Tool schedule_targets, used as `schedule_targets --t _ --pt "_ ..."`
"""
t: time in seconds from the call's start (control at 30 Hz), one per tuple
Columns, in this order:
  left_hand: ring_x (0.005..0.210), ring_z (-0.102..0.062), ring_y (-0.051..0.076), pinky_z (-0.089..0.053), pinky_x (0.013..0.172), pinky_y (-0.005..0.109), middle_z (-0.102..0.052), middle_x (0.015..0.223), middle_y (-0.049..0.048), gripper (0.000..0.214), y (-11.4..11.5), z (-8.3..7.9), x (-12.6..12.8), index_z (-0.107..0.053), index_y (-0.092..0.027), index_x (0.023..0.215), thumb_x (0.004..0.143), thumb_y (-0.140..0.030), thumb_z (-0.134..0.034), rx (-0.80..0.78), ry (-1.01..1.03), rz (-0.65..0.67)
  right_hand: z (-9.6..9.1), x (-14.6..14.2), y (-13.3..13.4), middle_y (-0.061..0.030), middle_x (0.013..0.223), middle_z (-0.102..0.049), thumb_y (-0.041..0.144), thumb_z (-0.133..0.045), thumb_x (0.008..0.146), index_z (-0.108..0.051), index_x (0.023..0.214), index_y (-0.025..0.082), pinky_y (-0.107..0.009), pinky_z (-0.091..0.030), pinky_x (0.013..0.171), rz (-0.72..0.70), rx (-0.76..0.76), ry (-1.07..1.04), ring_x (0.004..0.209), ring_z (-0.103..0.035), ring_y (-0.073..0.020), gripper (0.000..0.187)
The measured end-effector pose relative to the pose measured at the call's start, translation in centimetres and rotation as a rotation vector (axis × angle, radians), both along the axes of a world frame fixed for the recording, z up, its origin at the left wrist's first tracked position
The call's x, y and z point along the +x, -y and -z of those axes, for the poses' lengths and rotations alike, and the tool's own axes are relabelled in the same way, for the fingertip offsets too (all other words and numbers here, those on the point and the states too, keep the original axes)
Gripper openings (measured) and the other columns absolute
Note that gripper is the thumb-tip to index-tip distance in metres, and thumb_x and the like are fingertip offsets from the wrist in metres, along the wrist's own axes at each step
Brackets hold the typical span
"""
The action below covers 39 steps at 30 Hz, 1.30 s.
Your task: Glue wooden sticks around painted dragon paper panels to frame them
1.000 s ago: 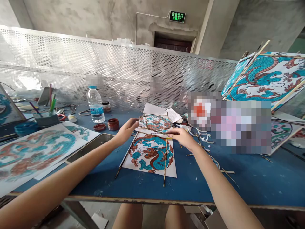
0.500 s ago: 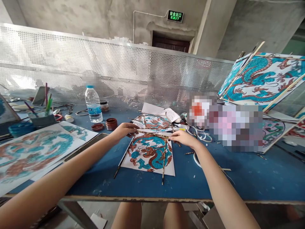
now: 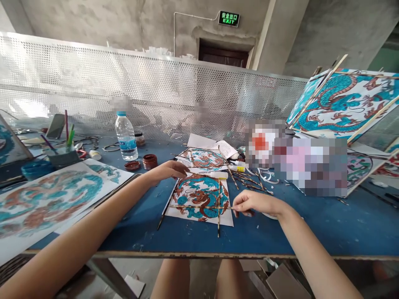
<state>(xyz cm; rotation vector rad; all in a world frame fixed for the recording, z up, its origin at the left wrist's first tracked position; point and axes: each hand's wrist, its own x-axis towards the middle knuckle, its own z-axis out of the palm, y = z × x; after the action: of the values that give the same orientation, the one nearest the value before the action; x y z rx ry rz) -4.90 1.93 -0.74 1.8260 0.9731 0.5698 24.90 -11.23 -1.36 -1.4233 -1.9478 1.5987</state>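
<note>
A painting of a turquoise and brown dragon (image 3: 193,197) lies on the table in front of me. My right hand (image 3: 254,203), at its right side, is closed on the end of a thin mottled stick (image 3: 193,207), which runs level across the picture's lower part. Another thin stick (image 3: 218,224) lies upright along the painting's right side, and a dark stick (image 3: 162,216) slants along its left edge. Over the upper left corner hovers my left hand (image 3: 170,171), fingers loosely stretched, nothing visible in them. A white glue tube (image 3: 215,175) lies across the top edge.
Behind the painting lies another dragon picture (image 3: 207,160). Several loose sticks (image 3: 252,182) are scattered to its right. A water bottle (image 3: 126,137), brown paint jar (image 3: 150,161) and blue paint tub (image 3: 37,168) stand left. A large painting (image 3: 62,195) covers the left side; a stick-framed one (image 3: 343,104) leans at right.
My right hand has moved towards me and right, bringing the stick from the painting's top edge down across its lower part. The left hand has let go of the stick and stays near the top.
</note>
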Motion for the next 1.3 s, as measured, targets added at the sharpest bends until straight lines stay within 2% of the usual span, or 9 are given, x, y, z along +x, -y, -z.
schedule_targets --t 0.17,0.47,0.93,1.3 --pt "0.095 -0.059 0.023 -0.044 0.08 0.029 -0.068 0.098 0.005 0.042 1.2 -0.2 0.5 -0.069 -0.021 0.097 0.055 -0.025 -0.074 0.181 -0.12 0.222 1.0 -0.3 1.5 0.0021 0.052 -0.046 0.041 -0.058 0.073 -0.064 0.069 0.011 -0.022 -0.027 0.049 0.009 -0.028 0.022 0.049 -0.036 -0.0074 0.031" --pt "0.112 -0.049 0.023 -0.039 0.091 0.027 -0.054 0.125 0.0034 0.056 3.0 -0.3 0.9 -0.057 -0.024 0.118 0.067 -0.042 -0.067 0.248 -0.41 0.507 0.8 -0.6 1.7 0.0026 0.051 -0.045 0.039 -0.058 0.072 -0.062 0.065 0.011 -0.021 -0.027 0.048 -0.023 -0.022 0.043 0.047 -0.036 -0.007 0.029" --pt "0.116 -0.044 0.025 -0.036 0.094 0.03 -0.047 0.128 0.0028 0.058 3.3 -0.1 1.0 -0.055 -0.027 0.12 0.066 -0.048 -0.066 0.327 -0.487 0.538 1.2 -0.5 1.0 0.0017 0.051 -0.046 0.034 -0.056 0.071 -0.061 0.062 0.01 -0.022 -0.024 0.048 -0.056 -0.033 0.104 0.047 -0.035 -0.0066 0.025" --pt "0.125 -0.03 0.032 -0.031 0.1 0.038 -0.038 0.132 0.0041 0.081 3.2 0.6 0.9 -0.047 -0.032 0.127 0.054 -0.058 -0.071 0.382 -0.585 0.584 1.4 -0.7 0.5 0.0009 0.051 -0.048 0.03 -0.055 0.069 -0.06 0.058 0.011 -0.023 -0.025 0.05 -0.099 -0.012 0.149 0.048 -0.036 -0.0074 0.022"
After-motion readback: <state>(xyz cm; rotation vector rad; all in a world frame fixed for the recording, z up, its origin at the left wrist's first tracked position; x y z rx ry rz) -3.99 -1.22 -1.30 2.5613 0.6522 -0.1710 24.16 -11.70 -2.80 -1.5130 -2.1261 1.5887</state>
